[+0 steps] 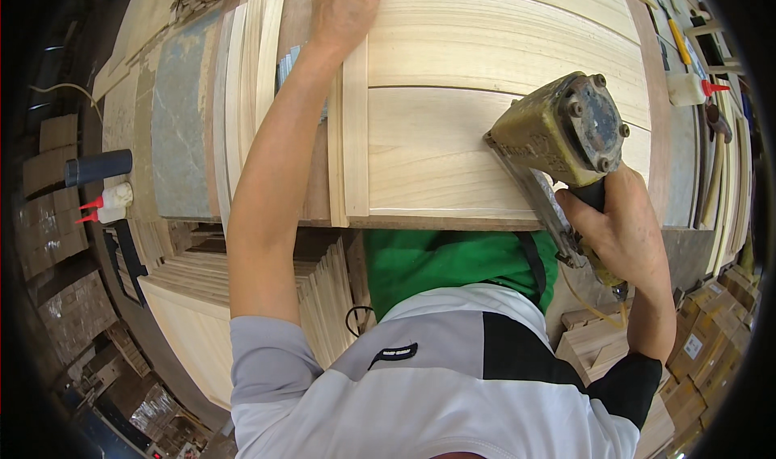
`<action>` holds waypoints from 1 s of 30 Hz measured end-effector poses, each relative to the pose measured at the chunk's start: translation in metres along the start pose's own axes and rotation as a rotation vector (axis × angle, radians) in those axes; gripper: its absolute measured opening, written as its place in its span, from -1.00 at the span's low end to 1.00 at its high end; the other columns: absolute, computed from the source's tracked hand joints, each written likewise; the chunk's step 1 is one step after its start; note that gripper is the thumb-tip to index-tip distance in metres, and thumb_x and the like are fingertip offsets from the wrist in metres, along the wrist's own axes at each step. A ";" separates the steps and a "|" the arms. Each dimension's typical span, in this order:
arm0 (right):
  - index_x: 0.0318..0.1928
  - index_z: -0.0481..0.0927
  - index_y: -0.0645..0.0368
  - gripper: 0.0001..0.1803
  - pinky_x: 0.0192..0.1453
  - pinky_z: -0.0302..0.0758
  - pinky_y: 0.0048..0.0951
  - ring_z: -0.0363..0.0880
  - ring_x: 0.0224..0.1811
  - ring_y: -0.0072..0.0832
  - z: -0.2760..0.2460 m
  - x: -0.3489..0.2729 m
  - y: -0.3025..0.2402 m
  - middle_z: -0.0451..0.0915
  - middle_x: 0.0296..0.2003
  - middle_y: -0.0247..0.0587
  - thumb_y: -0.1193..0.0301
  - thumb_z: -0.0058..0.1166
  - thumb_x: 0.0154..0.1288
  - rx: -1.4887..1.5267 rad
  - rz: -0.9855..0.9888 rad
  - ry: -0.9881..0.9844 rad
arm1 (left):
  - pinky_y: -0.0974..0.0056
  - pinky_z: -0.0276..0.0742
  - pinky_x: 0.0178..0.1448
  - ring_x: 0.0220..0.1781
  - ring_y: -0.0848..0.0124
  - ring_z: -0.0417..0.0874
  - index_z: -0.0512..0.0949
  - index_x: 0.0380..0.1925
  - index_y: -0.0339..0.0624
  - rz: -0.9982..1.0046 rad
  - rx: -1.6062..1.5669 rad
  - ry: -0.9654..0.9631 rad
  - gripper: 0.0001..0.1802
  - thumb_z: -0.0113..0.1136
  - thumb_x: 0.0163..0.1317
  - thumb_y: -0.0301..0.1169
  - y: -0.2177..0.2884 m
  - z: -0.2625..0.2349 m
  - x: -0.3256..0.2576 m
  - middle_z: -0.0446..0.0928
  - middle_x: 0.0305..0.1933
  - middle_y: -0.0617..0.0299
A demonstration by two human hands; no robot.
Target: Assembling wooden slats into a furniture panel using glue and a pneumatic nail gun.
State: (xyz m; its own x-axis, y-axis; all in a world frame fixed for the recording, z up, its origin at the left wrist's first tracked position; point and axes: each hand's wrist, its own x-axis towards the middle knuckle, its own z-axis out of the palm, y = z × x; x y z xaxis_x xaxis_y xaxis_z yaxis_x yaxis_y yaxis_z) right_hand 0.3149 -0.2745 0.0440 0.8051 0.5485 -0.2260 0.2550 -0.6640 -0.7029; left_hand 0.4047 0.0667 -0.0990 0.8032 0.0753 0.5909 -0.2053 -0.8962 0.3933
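My right hand (pixel 621 221) is wrapped round the handle of a worn, yellowish nail gun (pixel 540 128). The nail gun's body tilts over the right part of a pale wooden panel (pixel 453 148) made of wide boards. Along the panel's left edge runs a narrow wooden strip (pixel 356 136). Far off at the top of the view, my left hand (pixel 347 8) is closed over the far end of this strip, its fingertips partly cut off by the picture's edge.
Loose wooden strips (pixel 255 63) lie left of my left forearm. A white glue bottle with a red tip (pixel 687 90) and a hammer (pixel 718 124) lie at the right. More glue bottles (pixel 111 204) stand at the left. Below the bench are stacked boards (pixel 194 330); an air hose (pixel 584 301) hangs from the nail gun.
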 end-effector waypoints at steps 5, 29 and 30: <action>-0.23 0.45 0.42 -0.70 -0.31 0.38 -0.25 0.39 -0.49 -0.19 -0.001 0.000 -0.003 0.49 -0.50 0.06 0.45 0.19 0.11 -0.014 0.039 -0.015 | 0.06 0.42 -0.02 -0.15 0.06 0.52 0.63 -0.52 -0.28 -0.013 0.011 -0.014 -0.88 0.14 0.09 -0.48 0.001 0.002 0.001 0.52 -0.33 -0.02; -0.17 0.49 0.44 -0.70 -0.30 0.42 -0.37 0.41 -0.47 -0.45 0.002 -0.001 0.001 0.54 -0.46 -0.05 0.49 0.16 0.13 -0.017 0.016 0.007 | 0.08 0.43 0.00 -0.13 0.08 0.52 0.64 -0.52 -0.26 -0.026 0.012 -0.023 -0.89 0.18 0.09 -0.48 -0.001 0.003 -0.002 0.53 -0.32 0.03; -0.17 0.49 0.45 -0.70 -0.30 0.42 -0.36 0.41 -0.47 -0.44 0.001 -0.001 -0.002 0.55 -0.46 -0.04 0.49 0.16 0.13 -0.035 0.046 -0.009 | 0.09 0.44 -0.02 -0.15 0.09 0.54 0.65 -0.53 -0.25 -0.019 -0.009 -0.017 -0.89 0.19 0.08 -0.48 -0.002 0.003 -0.003 0.54 -0.34 0.03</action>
State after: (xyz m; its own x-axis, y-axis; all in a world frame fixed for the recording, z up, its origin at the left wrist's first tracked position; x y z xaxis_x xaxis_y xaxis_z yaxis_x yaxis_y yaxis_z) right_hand 0.3128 -0.2730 0.0449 0.8112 0.5219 -0.2637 0.2368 -0.7055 -0.6679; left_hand 0.4043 0.0671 -0.1042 0.8164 0.0853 0.5711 -0.1947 -0.8905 0.4113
